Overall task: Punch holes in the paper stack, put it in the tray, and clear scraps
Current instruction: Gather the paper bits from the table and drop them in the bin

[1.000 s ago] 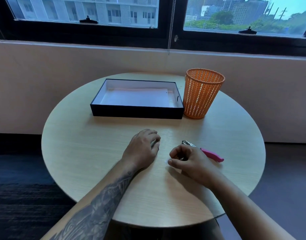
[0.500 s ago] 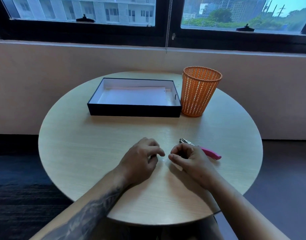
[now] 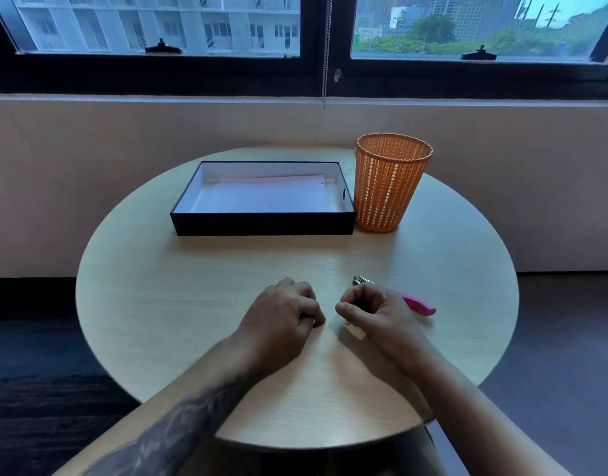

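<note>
Round tabletop [image 3: 199, 304] fills the view, with the person seated at its six o'clock edge. Up at twelve o'clock sits the dark tray [image 3: 261, 225], long axis running nine to three, and the paper stack [image 3: 261, 197] lies flat inside it, a small hole showing near its far right corner. So punching and tray-loading look done. Just beside the tray's right end, at about one o'clock, stands the orange basket [image 3: 391, 187], upright, mouth open. That is where the scraps belong, I'd say.

Closer in, the hole punch [image 3: 419, 305] lies on the tabletop at roughly four o'clock, pink handle pointing right, metal head pointing toward eleven, partly hidden behind the right hand.

Now the hands, near the middle of the tabletop toward six. Left hand [image 3: 282, 317] is knuckles up, fingers curled under and pressed to the wood, thumb and forefinger pinched together at its right side. Right hand [image 3: 371, 314] is loosely fisted, thumb stretched left toward the other hand, the two tips nearly meeting. Whether either holds a scrap I cannot tell; the bits are too small to see.

The relation that matters: the basket lies up and right of both hands, and the right hand is the nearer one, with the punch in between to skirt.
</note>
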`<state>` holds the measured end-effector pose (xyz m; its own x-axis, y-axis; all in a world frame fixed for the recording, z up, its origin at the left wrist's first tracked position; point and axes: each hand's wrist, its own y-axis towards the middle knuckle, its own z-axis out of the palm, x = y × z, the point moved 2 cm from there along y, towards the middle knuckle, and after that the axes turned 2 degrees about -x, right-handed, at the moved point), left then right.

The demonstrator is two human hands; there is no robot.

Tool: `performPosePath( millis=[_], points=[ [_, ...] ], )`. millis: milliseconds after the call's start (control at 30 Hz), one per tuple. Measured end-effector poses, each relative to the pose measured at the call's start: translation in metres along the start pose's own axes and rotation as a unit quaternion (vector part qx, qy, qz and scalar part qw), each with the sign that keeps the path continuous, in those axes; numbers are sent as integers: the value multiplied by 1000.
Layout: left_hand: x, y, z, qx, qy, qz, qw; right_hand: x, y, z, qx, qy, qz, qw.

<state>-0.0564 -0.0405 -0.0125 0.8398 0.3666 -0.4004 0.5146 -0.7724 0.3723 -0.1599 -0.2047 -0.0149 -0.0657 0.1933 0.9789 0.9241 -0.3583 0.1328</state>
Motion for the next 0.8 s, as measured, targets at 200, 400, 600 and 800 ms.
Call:
performPosePath(
  millis=[200, 400, 600, 800],
  points=[
    [10, 12, -14, -19, -408, -284, 868, -3, 0, -1, -21, 15, -1, 1000],
    [18, 20, -20, -22, -611, -330, 719, -2, 0, -2, -29, 31, 2, 999],
    [17, 30, -21, -10, -692, -309, 652, -4, -3, -3, -43, 77, 13, 996],
    [15, 60, -24, -11, -680, -268, 682, 20, 21, -27, -64, 72, -16, 995]
  ],
)
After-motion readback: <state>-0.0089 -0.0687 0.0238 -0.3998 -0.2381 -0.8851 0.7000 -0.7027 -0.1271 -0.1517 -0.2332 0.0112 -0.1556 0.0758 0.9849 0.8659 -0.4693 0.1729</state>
